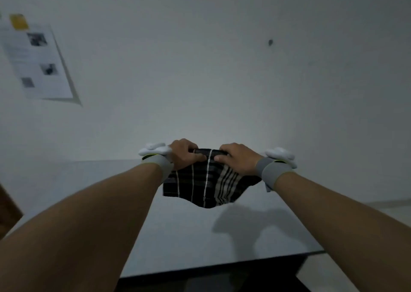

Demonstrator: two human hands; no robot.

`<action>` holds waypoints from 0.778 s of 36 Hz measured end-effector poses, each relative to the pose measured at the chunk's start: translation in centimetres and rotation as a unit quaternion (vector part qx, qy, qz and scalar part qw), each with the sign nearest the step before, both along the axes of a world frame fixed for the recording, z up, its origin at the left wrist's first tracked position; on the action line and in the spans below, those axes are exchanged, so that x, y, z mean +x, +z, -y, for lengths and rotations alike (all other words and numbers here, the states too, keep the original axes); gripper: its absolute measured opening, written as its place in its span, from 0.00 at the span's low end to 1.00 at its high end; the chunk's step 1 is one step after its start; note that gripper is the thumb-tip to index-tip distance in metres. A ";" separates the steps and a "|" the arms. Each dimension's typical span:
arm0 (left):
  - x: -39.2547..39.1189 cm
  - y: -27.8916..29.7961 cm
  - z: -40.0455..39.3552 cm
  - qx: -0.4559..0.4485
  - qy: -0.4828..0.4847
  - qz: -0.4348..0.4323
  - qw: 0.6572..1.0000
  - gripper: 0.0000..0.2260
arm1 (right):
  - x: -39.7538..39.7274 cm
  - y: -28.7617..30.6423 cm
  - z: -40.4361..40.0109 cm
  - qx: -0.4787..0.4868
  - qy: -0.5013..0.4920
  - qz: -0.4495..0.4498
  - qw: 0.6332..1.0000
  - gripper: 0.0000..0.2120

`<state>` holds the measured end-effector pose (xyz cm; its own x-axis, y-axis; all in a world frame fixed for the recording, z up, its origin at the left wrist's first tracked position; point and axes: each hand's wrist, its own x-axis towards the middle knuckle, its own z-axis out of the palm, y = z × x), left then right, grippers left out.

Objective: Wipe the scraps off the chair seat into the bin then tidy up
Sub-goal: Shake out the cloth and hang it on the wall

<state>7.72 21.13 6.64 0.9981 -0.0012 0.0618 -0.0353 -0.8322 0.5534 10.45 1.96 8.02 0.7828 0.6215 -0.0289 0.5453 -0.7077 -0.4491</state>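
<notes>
One striped cloth point(206, 180), two hands. Left hand point(185, 153) and right hand point(238, 159) pinch its top edge; it hangs above the counter point(189, 236).

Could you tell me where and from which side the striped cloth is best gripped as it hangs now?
Grip the striped cloth along its folded top edge, coming from above, near the two upper corners. The left hand and right hand already pinch it there, so it hangs flat above the white surface; its loose lower edge sags and would probably bunch if grabbed.
</notes>
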 end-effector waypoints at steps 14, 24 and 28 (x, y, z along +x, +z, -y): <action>15.4 9.5 8.4 0.096 -0.057 0.091 0.990 0.16 | 13.6 8.8 9.2 0.042 -0.049 0.069 0.996 0.16; 25.2 14.2 13.5 0.113 -0.065 0.146 0.981 0.16 | 24.0 13.0 14.2 0.054 -0.097 0.118 0.987 0.17; 27.5 15.3 14.2 0.132 -0.077 0.156 0.976 0.11 | 26.7 14.0 15.4 0.060 -0.111 0.115 0.985 0.16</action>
<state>35.22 6.92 21.94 0.9172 -0.2061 0.3409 -0.3035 -0.9158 0.2630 37.11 -13.43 22.04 0.8769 0.4228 0.2284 0.4806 -0.7704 -0.4189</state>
